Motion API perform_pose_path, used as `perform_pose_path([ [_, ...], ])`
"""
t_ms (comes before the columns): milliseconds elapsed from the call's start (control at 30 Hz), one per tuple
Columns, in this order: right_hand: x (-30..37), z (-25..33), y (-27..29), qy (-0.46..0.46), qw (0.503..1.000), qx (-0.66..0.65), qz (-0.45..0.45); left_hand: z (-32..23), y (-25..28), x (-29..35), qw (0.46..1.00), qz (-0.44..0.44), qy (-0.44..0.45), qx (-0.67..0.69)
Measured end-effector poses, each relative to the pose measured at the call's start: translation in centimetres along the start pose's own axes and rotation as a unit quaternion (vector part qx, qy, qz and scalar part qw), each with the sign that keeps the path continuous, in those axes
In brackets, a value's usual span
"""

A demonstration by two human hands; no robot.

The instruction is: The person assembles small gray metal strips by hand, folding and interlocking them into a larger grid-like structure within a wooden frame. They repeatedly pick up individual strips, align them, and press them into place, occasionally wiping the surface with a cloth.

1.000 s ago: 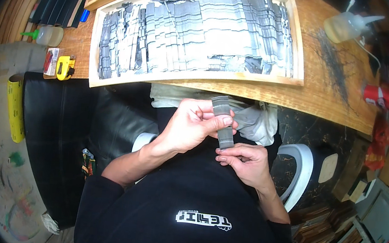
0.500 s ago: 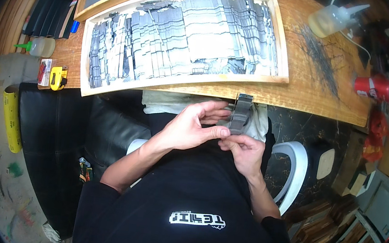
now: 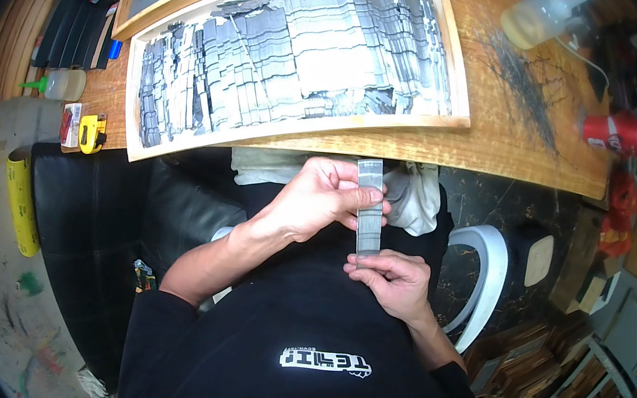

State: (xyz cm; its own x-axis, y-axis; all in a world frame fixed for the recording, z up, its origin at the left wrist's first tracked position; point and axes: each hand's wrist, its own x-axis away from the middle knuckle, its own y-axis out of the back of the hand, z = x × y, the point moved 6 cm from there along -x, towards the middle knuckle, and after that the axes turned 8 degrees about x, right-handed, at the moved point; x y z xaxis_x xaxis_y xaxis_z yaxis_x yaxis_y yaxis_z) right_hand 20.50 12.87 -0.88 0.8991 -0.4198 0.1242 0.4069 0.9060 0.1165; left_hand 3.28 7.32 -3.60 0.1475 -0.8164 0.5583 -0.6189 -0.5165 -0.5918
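A long narrow grey strip (image 3: pixel 368 224) with faint cross lines stands upright in front of my chest, just off the table's near edge. My left hand (image 3: pixel 311 198) pinches it above the middle, thumb on its face and fingers behind. At the strip's lower end, my right hand (image 3: pixel 400 285) holds it with thumb and fingertips. Beyond both hands, a shallow wooden tray (image 3: pixel 301 140) on the table holds many thin grey pieces (image 3: pixel 250 73) packed in uneven rows.
On the wooden table (image 3: pixel 496 152) are a squeeze bottle (image 3: pixel 533 23), dark thin scraps (image 3: pixel 523 89) and a red can (image 3: pixel 612 136). A yellow tape measure (image 3: pixel 92 133) and a green-tipped bottle (image 3: pixel 64 83) sit left. A white cloth (image 3: pixel 415 210) hangs below the table edge.
The grey strip has shifted left and toward me, and its broad face now shows. My left hand has closed its thumb over the strip; my right hand has moved slightly lower.
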Motion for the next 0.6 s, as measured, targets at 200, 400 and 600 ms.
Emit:
perform_pose_path([
  [200,-0.7,-0.5,-0.9,-0.018,1.0,0.004,0.011,-0.5,0.6,-0.1,1.0,0.007,0.03,-0.007],
  [400,-4.9,2.4,3.5,-0.021,0.999,0.021,-0.032,-1.5,-0.5,1.6,0.993,0.003,-0.016,-0.115],
  [600,-9.4,4.3,1.9,-0.062,0.997,0.034,-0.003,-1.6,-2.0,4.0,0.977,0.043,-0.085,-0.191],
])
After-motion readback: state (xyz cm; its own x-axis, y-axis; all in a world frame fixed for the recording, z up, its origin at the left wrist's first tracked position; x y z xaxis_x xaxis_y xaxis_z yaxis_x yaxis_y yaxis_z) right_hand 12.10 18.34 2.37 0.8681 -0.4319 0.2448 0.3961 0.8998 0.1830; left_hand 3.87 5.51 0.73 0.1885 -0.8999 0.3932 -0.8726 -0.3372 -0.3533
